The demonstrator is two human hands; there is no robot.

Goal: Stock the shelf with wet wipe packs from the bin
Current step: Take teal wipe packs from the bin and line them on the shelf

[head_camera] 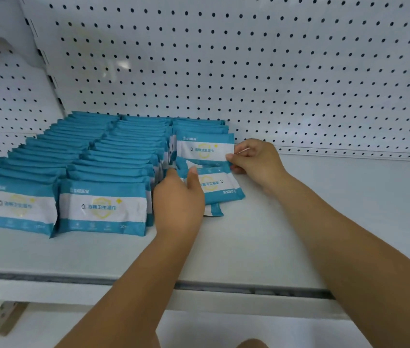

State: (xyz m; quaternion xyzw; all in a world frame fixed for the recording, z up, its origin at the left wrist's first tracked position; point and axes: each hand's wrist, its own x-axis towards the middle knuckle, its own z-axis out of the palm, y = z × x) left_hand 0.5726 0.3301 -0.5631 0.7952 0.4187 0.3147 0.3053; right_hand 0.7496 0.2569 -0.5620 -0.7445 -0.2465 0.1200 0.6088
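— Where is the pack [205,149] that's being stocked?
— Upright on the shelf [299,234], at the near end of the short right-hand row. The right grip [254,159] (a bare hand) pinches its right edge.
— And the left grip [178,199]?
— Its thumb lies on a flat pack [220,185] just nearer. The fingers are hidden, so I cannot tell if it's closed.
— What's to the left?
— Two full rows [86,159], against the pegboard [249,59].

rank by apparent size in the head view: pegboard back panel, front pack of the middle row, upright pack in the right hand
1. pegboard back panel
2. front pack of the middle row
3. upright pack in the right hand; farther back, so true sizes may match
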